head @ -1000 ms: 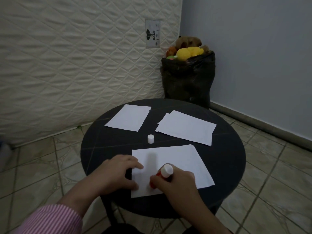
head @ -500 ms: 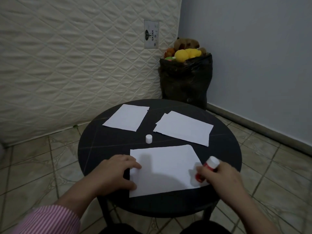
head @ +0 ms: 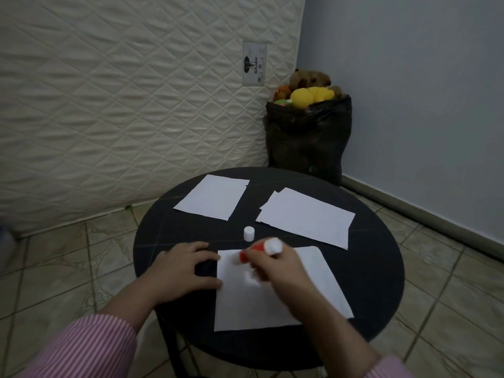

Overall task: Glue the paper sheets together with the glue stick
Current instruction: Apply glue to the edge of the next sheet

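Observation:
A white paper sheet (head: 305, 290) lies at the near side of the round black table (head: 376, 271). My right hand (head: 275, 271) grips a red glue stick (head: 261, 248) with a white end, its tip down on the sheet's far left corner. My left hand (head: 182, 271) lies flat at the sheet's left edge, fingers on the paper. The glue stick's white cap (head: 249, 233) stands on the table just beyond. One more sheet (head: 212, 196) rests at the far left, and a small stack of sheets (head: 306, 216) at the far right.
A quilted mattress (head: 122, 105) leans upright behind the table. A black bag (head: 308, 140) full of soft toys stands in the corner by the blue wall. The floor around is tiled.
My right hand has carried the glue stick from the sheet's right edge to its far left corner. My left hand stays at the left edge. The view has shifted.

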